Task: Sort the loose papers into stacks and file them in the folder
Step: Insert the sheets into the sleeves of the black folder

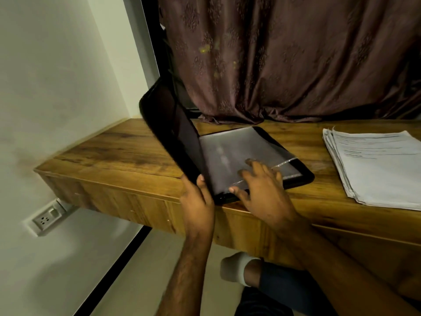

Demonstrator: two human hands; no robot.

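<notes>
— Where is the folder now, and what are the hands doing?

— I see it in the middle of the frame, lying open on the wooden desk. The left hand grips the raised black cover at its lower corner, thumb on the inner side, and holds it nearly upright. The right hand rests with spread, straight fingers on the clear plastic sleeve of the inside page — it presses, it does not grasp anything.

— And the papers?

— The stack of papers lies at the right edge of the frame, well apart from the folder and to the right of both hands. Its long axis goes from the upper left to the lower right, roughly parallel to the folder. The right hand is clearly nearer to it, so I judge this hand should fetch the sheets while the left one holds the cover open.

— Any writing you can read?

— Only grey printed lines on the top sheet, too blurred to read. I see no brand or label on the folder.
</notes>
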